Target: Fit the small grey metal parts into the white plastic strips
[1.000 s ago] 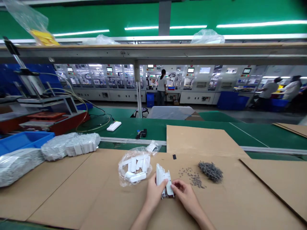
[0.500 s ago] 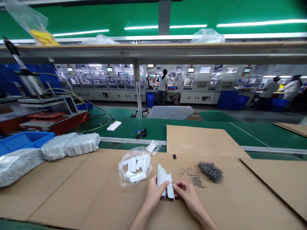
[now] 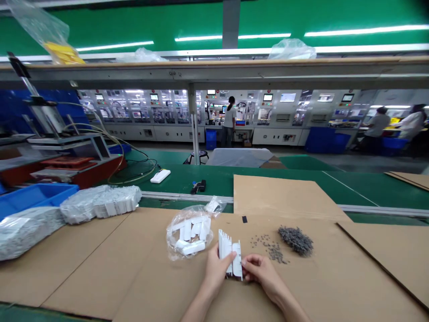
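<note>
My left hand [image 3: 217, 265] is wrapped round a stack of thin white plastic covers [image 3: 225, 250], its thumb pressed on the front. One cover [image 3: 237, 260] stands a little apart at the right side of the stack. My right hand [image 3: 259, 272] has thumb and fingertips pinched together at that cover's right edge; anything small between them is hidden. Close by on the right, small loose grey pieces [image 3: 275, 252] are scattered beside a dense heap of grey pieces [image 3: 296, 241]. A clear plastic bag [image 3: 170, 248] with several white parts lies left of my hands.
Cardboard [image 3: 147, 277] covers the bench. At left stand wrapped stacks of white parts [image 3: 117, 201], a blue bin [image 3: 60, 192] and a press [image 3: 67, 147] with hoses. A small black piece [image 3: 244, 219] lies ahead. A shelf [image 3: 214, 74] crosses above. People work in the background.
The stack in my left hand has turned slightly, and the separate cover now sits closer and more parallel to it. My right hand keeps its pinch at the cover's edge.
</note>
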`<state>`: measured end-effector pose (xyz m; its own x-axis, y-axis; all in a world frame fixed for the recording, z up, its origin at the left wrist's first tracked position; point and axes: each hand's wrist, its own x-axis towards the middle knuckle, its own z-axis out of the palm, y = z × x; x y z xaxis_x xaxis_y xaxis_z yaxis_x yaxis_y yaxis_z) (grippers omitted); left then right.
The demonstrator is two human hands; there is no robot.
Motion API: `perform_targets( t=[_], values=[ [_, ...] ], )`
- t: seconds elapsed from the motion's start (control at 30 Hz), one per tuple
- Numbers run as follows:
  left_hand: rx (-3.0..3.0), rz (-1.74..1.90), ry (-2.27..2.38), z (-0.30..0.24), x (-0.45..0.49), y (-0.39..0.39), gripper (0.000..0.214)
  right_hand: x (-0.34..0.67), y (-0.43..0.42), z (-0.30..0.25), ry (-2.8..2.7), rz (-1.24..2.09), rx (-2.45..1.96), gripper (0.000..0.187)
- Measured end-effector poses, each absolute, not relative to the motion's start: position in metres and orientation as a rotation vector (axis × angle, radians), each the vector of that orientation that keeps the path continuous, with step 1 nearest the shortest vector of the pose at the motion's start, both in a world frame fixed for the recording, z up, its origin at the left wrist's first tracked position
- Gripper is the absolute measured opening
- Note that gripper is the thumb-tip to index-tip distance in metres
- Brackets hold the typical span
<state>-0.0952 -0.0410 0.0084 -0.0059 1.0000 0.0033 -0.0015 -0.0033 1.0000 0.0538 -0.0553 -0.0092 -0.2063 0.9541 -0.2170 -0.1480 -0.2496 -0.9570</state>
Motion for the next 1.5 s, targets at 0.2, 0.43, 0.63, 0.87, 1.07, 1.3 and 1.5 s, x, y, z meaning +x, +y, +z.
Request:
perform_targets(
  t=[0.2,0.43,0.63,0.87,1.07,1.3,1.5],
  values=[
    [1.367,1.192,1.474,0.011,-0.106,-0.036,0.025,0.080,-0.047,-0.008,-1.379,0.786,-1.477,0.026],
    [1.532,1.249,1.575,0.003,-0.112,-0.032,0.022,0.086,-0.039,-0.010,-1.735,-0.004,-1.817,0.016],
    [1.323,1.226,1.370,0.004,-0.104,-0.035,0.027,0.081,-0.038,-0.005,-1.723,0.113,-1.708,0.018],
    [1.129,1.203,1.226,0.007,-0.100,-0.036,0.030,0.078,-0.042,-0.004,-1.175,0.894,-1.297,0.024],
    [1.062,1.186,1.232,0.010,-0.101,-0.036,0.030,0.092,-0.039,-0.008,-0.693,1.251,-0.984,0.019],
    [1.045,1.180,1.207,0.010,-0.101,-0.036,0.029,0.090,-0.039,-0.007,-0.786,1.256,-1.098,0.031],
    [1.034,1.184,1.208,0.008,-0.101,-0.035,0.030,0.092,-0.039,-0.014,-0.882,1.216,-1.141,0.032]
  ],
)
